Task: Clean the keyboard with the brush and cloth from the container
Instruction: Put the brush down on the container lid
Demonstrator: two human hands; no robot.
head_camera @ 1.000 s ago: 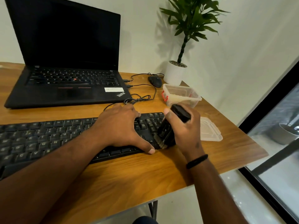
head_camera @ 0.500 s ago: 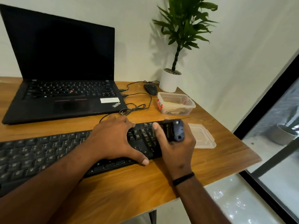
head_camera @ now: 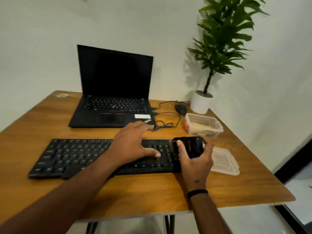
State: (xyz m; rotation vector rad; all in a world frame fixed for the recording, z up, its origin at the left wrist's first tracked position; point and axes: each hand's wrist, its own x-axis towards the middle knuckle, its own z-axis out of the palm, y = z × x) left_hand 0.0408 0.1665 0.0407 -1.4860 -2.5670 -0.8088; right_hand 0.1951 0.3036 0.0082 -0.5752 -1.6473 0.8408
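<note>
Left hand: my left hand lies palm down on the keyboard, fingers spread and nearly straight, holding nothing; the thumb tip rests on the keys toward my right hand.
Right hand: my right hand grips the black brush, thumb across its near face and fingers curled round the far side.
Brush: over the right end of the keyboard, bristle edge pointing left; whether the bristles touch the keys I cannot tell.
Keyboard: lies across the middle of the table, near its front edge.
Container: the clear container sits by the right edge, something pale and folded inside, too blurred to name.
Lid: the lid lies beside my right hand, near the right edge.
Hidden: my hands cover the keyboard's right-centre keys; my palm hides much of the brush.
</note>
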